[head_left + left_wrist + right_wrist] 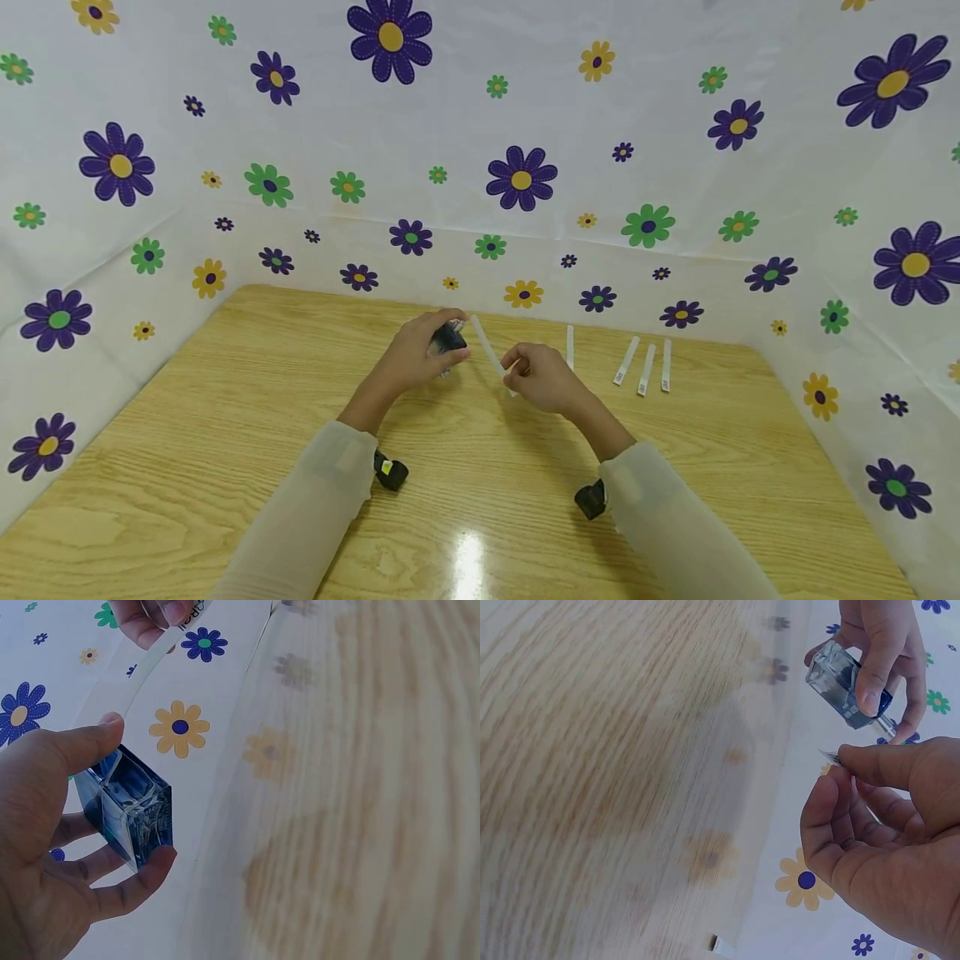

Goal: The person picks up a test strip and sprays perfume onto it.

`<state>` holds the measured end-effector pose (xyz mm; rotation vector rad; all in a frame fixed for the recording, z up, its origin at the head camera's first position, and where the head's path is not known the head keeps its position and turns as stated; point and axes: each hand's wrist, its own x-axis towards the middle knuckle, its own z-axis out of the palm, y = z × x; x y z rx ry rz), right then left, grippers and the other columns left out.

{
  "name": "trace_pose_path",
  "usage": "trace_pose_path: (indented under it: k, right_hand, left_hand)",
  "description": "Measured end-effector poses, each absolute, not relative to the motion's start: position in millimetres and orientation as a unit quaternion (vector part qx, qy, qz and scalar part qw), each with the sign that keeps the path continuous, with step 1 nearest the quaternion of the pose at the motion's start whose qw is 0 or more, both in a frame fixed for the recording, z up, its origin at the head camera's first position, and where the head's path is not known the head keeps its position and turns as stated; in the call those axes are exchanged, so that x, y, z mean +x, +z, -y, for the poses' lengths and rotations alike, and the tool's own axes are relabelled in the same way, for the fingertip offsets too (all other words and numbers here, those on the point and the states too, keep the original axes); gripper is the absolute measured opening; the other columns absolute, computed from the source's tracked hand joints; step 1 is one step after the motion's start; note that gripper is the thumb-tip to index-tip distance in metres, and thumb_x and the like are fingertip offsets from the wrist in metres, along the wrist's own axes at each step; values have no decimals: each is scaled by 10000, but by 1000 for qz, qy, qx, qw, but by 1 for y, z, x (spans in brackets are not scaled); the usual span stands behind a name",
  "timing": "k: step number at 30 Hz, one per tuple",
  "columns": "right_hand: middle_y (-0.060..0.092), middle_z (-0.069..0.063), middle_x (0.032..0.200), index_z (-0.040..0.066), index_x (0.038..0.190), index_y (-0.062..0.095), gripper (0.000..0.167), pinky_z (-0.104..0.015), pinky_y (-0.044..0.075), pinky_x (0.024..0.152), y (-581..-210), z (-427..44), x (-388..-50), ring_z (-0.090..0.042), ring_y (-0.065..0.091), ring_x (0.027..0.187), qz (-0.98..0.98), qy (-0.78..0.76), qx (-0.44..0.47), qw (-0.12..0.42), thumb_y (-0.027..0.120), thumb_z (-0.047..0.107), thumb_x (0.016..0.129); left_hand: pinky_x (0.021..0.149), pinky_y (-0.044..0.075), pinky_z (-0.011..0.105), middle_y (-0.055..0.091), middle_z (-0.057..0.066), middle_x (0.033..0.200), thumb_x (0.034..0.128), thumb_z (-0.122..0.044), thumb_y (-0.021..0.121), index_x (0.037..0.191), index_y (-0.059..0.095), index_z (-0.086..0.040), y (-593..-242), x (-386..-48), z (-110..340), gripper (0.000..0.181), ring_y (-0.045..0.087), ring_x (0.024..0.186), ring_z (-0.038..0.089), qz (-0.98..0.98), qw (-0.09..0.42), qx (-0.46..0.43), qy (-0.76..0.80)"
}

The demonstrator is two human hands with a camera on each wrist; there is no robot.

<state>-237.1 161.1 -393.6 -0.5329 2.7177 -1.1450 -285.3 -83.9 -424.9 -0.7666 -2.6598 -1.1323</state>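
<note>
My left hand (405, 357) grips a dark blue glass perfume bottle (448, 337) above the table, thumb on one side and fingers on the other. In the right wrist view the bottle (838, 684) is tilted, its silver spray nozzle (886, 727) uncovered. Between thumb and fingertips, my right hand (546, 379) pinches a thin white paper strip (487, 343) near its printed end. The strip's far end slants up toward the bottle's nozzle. From the left wrist view, the strip (154, 656) passes behind the left thumb; whether it touches the bottle I cannot tell.
Several more white strips (647, 369) lie on the wooden table (465, 467), right of my right hand. A flower-patterned white sheet (450, 125) stands behind the table and along both sides. Black wrist cameras (392, 473) sit at both cuffs.
</note>
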Motion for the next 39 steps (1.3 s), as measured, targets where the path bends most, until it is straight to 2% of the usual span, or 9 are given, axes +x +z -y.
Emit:
trace_pose_path:
  k: [19,39]
  right_hand:
    - [665,-72,876,18,1097,661,114,-305,495,632,-395,-159,-238,-173,602,730,-905,-379,-176,76,650,59,992]
    - [661,-68,871,23,1096,666,118,-303,494,631,-398,-162,-238,-169,594,721,-910,-369,-173,70,654,66,987]
  left_hand:
    - [1087,432,571,560,105,1463,947,-326,763,1437,555,-228,-428,-286,86,541,508,1356,356,882,83,-255,-387]
    - [1119,387,596,495,76,1533,969,-440,707,1515,476,-321,-422,-285,85,605,443,1417,354,882,71,-247,-395]
